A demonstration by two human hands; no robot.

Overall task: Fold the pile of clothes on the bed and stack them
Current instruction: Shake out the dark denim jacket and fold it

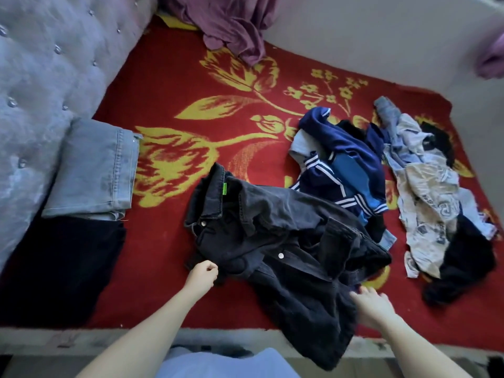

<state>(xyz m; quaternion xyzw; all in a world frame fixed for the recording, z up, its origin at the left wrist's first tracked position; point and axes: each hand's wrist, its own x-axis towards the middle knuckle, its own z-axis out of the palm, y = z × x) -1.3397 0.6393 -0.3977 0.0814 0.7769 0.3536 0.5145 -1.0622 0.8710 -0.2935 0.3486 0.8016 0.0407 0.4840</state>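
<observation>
A black denim jacket (pixel 275 241) lies crumpled on the red bed cover, its collar toward the left and one part hanging over the near edge. My left hand (pixel 203 274) is closed on the jacket's left hem. My right hand (pixel 372 302) touches the jacket's right side with fingers spread. To the right lies a pile of unfolded clothes: a navy striped garment (pixel 346 165) and a pale printed garment (pixel 428 197). At the left, folded light blue jeans (pixel 95 167) rest beside a folded dark garment (pixel 60 268).
A red blanket with yellow flowers (pixel 191 85) covers the bed. A grey tufted headboard (pixel 41 64) stands at the left. A purple cloth (pixel 231 25) lies at the far edge by the wall. The bed's near edge (pixel 109 339) runs below my arms.
</observation>
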